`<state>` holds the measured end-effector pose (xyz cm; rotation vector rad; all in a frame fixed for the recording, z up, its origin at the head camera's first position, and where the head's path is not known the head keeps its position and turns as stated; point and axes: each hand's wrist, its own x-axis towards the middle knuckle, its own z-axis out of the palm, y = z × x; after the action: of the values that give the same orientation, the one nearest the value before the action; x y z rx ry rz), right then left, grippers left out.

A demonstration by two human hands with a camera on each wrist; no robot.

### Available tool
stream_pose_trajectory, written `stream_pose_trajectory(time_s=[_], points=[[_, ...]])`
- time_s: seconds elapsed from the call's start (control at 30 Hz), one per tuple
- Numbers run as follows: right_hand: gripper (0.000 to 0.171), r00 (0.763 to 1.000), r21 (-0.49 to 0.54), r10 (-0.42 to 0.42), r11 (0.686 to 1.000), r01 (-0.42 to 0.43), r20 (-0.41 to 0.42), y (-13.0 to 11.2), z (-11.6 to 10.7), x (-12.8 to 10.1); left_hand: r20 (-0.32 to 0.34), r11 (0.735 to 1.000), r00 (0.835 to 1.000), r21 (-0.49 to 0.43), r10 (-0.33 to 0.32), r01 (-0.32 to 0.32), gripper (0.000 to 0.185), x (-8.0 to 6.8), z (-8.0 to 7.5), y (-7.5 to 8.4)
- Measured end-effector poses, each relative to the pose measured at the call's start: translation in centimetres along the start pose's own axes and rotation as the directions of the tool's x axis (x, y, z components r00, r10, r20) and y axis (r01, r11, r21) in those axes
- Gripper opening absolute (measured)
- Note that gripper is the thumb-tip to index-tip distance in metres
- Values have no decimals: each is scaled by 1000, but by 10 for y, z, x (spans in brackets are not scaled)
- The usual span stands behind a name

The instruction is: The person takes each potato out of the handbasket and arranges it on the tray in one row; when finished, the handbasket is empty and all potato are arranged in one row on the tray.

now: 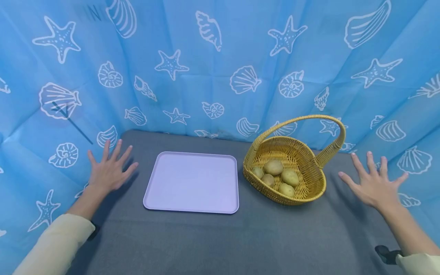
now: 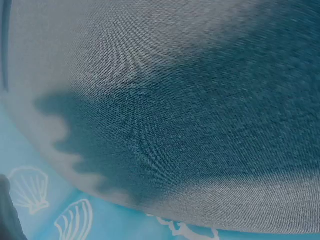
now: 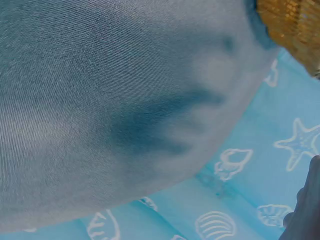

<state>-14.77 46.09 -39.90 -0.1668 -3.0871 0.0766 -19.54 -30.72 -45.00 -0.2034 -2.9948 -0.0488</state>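
Observation:
Fingers spread, my left hand (image 1: pixel 108 170) hovers over the left side of the table, apart from the lavender tray (image 1: pixel 192 183). The tray is flat and rectangular with a raised rim. To its right stands a yellow woven basket (image 1: pixel 314 179) with a tall arched handle. Several potatoes (image 1: pixel 274 167) lie inside, grouped toward its left and front. My right hand (image 1: pixel 376 187) is held in the air right of the basket, fingers spread and touching nothing. In the right wrist view a piece of the basket (image 3: pixel 292 30) shows at the upper right corner.
A dark grey cloth (image 1: pixel 220 240) covers the table. Behind and at both sides hangs a blue curtain (image 1: pixel 213 91) printed with white shells and starfish. The basket's handle rises well above its rim. Each wrist wears a dark strap, seen at the right wrist (image 1: pixel 388 254).

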Motion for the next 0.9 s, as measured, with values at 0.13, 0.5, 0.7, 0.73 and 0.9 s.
stream_pose_trajectory(time_s=[0.13, 0.5, 0.7, 0.73, 0.9], points=[[91, 999, 0, -31, 1000, 31, -35, -8, -12, -9, -20, 999, 999, 10, 37, -36, 73, -4, -4, 3], [92, 975, -31, -153, 988, 150, -161, -37, -46, -30, -20, 984, 984, 31, 177, -177, 72, -9, -15, 20], [80, 879, -40, -412, 909, 415, -240, -58, -47, -38, 94, 964, 959, -16, 266, -266, 69, -9, -14, 27], [79, 854, -22, -454, 886, 464, -254, -61, -45, -38, 110, 961, 954, -25, 278, -277, 69, -9, -13, 27], [83, 825, 178, -521, 810, 558, -219, -79, -34, -36, 157, 951, 938, -60, 309, -304, 68, -11, -8, 30]])
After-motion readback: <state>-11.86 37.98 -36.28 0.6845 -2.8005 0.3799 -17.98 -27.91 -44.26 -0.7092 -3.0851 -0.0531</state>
